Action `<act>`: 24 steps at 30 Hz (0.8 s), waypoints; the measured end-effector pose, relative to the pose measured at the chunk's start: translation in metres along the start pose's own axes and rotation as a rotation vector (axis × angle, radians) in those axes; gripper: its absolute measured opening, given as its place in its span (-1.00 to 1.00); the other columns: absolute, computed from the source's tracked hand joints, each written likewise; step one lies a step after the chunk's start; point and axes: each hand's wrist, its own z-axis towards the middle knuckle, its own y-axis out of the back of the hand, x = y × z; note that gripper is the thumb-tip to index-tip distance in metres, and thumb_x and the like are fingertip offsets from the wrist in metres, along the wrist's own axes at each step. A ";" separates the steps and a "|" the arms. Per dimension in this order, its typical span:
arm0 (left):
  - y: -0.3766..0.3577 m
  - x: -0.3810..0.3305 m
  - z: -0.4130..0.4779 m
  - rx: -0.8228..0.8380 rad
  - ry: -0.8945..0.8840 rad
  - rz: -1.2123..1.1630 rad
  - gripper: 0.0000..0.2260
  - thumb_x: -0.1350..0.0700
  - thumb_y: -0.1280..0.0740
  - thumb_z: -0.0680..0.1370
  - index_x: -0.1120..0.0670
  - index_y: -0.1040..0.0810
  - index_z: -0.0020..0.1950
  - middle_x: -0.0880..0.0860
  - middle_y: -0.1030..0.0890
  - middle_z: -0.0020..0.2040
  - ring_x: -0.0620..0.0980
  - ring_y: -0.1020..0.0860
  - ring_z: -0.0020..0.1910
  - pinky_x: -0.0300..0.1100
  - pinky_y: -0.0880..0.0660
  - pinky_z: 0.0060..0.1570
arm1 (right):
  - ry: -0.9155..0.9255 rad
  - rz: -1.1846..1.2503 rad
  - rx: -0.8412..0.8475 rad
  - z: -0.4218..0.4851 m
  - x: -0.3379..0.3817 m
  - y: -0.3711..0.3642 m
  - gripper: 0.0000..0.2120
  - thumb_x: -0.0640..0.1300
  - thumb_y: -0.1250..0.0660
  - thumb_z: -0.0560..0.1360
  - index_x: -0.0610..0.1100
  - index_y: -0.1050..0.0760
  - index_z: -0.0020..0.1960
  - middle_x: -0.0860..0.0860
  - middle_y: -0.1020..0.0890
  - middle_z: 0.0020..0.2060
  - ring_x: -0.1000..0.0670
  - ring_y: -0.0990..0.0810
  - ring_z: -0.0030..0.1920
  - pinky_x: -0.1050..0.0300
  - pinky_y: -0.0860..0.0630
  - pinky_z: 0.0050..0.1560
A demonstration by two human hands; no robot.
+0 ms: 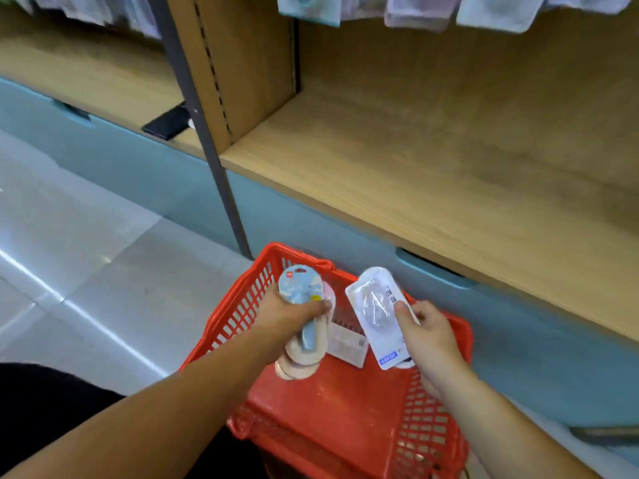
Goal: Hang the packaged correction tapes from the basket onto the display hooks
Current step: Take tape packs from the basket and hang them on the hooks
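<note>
Red plastic mesh basket [242, 305] below; left hand [287, 318] grips stacked blue-and-pink carded tape packs [302, 288], right hand [427, 335] pinches one clear-blister white-backed pack [377, 305].

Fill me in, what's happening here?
A person is restocking from a red basket beside a wooden shelf. The left hand grips a stack of packaged correction tapes, a blue one on top; the right hand pinches a single package showing its back. Both are held over the basket, where another package lies. Neither is yet near the blurred packages hanging above.
</note>
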 end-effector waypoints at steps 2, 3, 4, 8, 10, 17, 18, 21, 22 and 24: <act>-0.003 -0.038 -0.016 0.047 -0.042 -0.116 -0.70 0.17 -0.69 0.35 0.13 -0.72 0.01 0.09 -0.77 -0.11 -0.02 -0.72 -0.19 -0.14 -0.66 -0.19 | 0.042 0.087 -0.003 -0.010 0.032 0.004 -0.77 -0.08 -0.34 0.65 -0.25 -0.48 -0.06 -0.18 -0.55 -0.24 -0.06 -0.51 -0.28 0.14 -0.44 -0.37; -0.006 -0.056 -0.024 0.079 -0.057 -0.164 -0.72 0.17 -0.68 0.37 0.15 -0.73 0.02 0.11 -0.77 -0.10 -0.01 -0.71 -0.20 -0.14 -0.66 -0.20 | 0.051 0.150 0.014 -0.015 0.049 0.006 -0.81 -0.10 -0.34 0.65 -0.22 -0.50 -0.03 -0.19 -0.58 -0.22 -0.07 -0.54 -0.26 0.10 -0.45 -0.31; -0.010 -0.075 -0.032 0.123 -0.082 -0.208 -0.71 0.15 -0.68 0.37 0.16 -0.73 0.03 0.15 -0.77 -0.06 0.02 -0.72 -0.17 -0.08 -0.68 -0.14 | 0.053 0.222 0.042 -0.021 0.067 0.008 -0.86 -0.12 -0.34 0.66 -0.19 -0.50 -0.01 -0.19 -0.62 -0.19 -0.09 -0.57 -0.24 0.07 -0.48 -0.28; -0.010 -0.144 -0.063 0.217 -0.201 -0.333 -0.57 0.09 -0.68 0.32 0.15 -0.71 0.14 0.22 -0.74 0.07 0.15 -0.71 0.00 0.13 -0.64 0.14 | 0.124 0.393 0.147 -0.048 0.135 0.026 -0.97 -0.16 -0.27 0.70 -0.06 -0.46 0.13 -0.14 -0.72 -0.07 -0.12 -0.68 -0.18 0.00 -0.59 -0.23; -0.005 -0.176 -0.077 0.230 -0.257 -0.375 -0.59 0.16 -0.67 0.36 0.15 -0.70 0.16 0.23 -0.74 0.08 0.14 -0.70 0.00 0.07 -0.65 0.09 | 0.213 0.387 0.159 -0.059 0.163 0.036 -0.86 -0.18 -0.24 0.71 0.00 -0.48 0.21 -0.10 -0.74 0.03 -0.12 -0.73 -0.08 -0.06 -0.64 -0.13; 0.003 -0.275 -0.121 0.181 -0.468 -0.364 -0.61 0.16 -0.64 0.40 0.07 -0.65 0.19 0.06 -0.77 0.03 0.09 -0.74 0.04 -0.01 -0.69 0.03 | 0.481 0.293 0.164 -0.091 0.254 0.038 -0.67 -0.30 -0.22 0.69 0.04 -0.57 0.29 -0.01 -0.73 0.14 -0.11 -0.70 0.18 -0.27 -0.58 0.27; 0.003 -0.286 -0.124 0.156 -0.504 -0.351 -0.63 0.14 -0.64 0.41 0.04 -0.66 0.17 0.02 -0.77 0.01 0.04 -0.74 0.01 -0.09 -0.68 -0.02 | 0.505 0.294 0.153 -0.095 0.266 0.037 -0.65 -0.31 -0.20 0.69 0.06 -0.57 0.29 0.02 -0.73 0.15 -0.08 -0.70 0.19 -0.25 -0.58 0.28; 0.009 -0.318 -0.134 0.087 -0.550 -0.358 -0.63 0.07 -0.65 0.40 0.00 -0.64 0.14 -0.06 -0.76 -0.02 -0.08 -0.74 -0.04 -0.24 -0.63 -0.15 | 0.581 0.288 0.111 -0.108 0.300 0.036 -0.59 -0.31 -0.18 0.70 0.16 -0.57 0.25 0.12 -0.72 0.13 0.04 -0.69 0.17 -0.17 -0.58 0.30; 0.012 -0.328 -0.136 0.062 -0.552 -0.376 -0.61 0.06 -0.66 0.39 0.01 -0.62 0.14 -0.06 -0.76 -0.03 -0.11 -0.73 -0.06 -0.27 -0.61 -0.18 | 0.601 0.291 0.111 -0.112 0.310 0.036 -0.58 -0.30 -0.18 0.70 0.20 -0.57 0.23 0.14 -0.72 0.13 0.06 -0.69 0.18 -0.16 -0.58 0.30; 0.016 -0.347 -0.139 0.035 -0.547 -0.421 -0.58 0.05 -0.66 0.38 0.05 -0.58 0.13 -0.05 -0.75 -0.06 -0.12 -0.73 -0.10 -0.30 -0.60 -0.23 | 0.629 0.290 0.125 -0.117 0.331 0.035 -0.57 -0.28 -0.17 0.71 0.23 -0.57 0.24 0.17 -0.71 0.14 0.09 -0.68 0.20 -0.13 -0.57 0.31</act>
